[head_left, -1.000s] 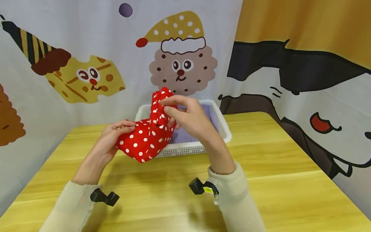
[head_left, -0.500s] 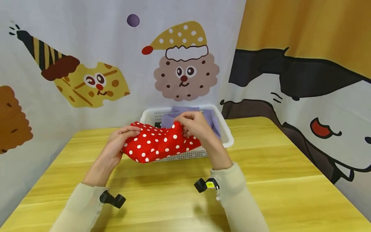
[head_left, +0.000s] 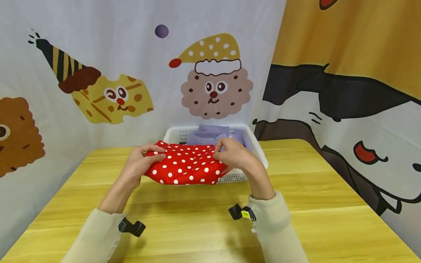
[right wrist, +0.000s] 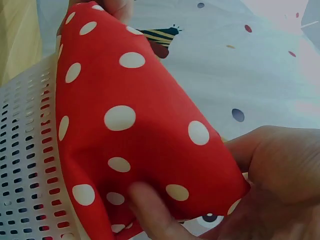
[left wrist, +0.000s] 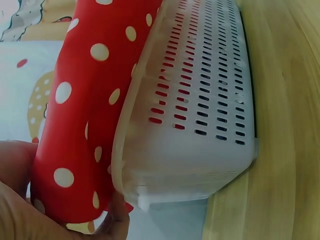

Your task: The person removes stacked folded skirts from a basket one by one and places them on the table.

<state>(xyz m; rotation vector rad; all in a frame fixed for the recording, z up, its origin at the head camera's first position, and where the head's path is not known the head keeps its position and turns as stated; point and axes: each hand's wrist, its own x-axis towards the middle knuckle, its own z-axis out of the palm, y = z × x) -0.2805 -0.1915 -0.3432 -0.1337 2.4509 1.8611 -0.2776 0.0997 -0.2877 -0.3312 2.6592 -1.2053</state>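
A red cloth with white polka dots [head_left: 187, 164] is stretched sideways over the front rim of a white perforated basket [head_left: 260, 149]. My left hand [head_left: 139, 162] pinches its left end between thumb and fingers. At the other end, my right hand [head_left: 235, 153] pinches the cloth near its upper right corner. Seen from the left wrist, the red cloth [left wrist: 95, 100] hangs against the basket's outer side [left wrist: 185, 155]. In the right wrist view, the thumb of my right hand [right wrist: 280, 175] presses into the fabric. The cloth hides much of the basket's inside.
Purple cloth [head_left: 207, 134] lies inside the basket, with a small dark item partly seen at its left. The basket stands at the back of a wooden table [head_left: 184, 226], close to a printed curtain [head_left: 138, 44].
The red cloth's raised, folded part has come down, and the cloth now spreads flat between both hands. My right hand has moved down and right. The head view has tilted slightly.
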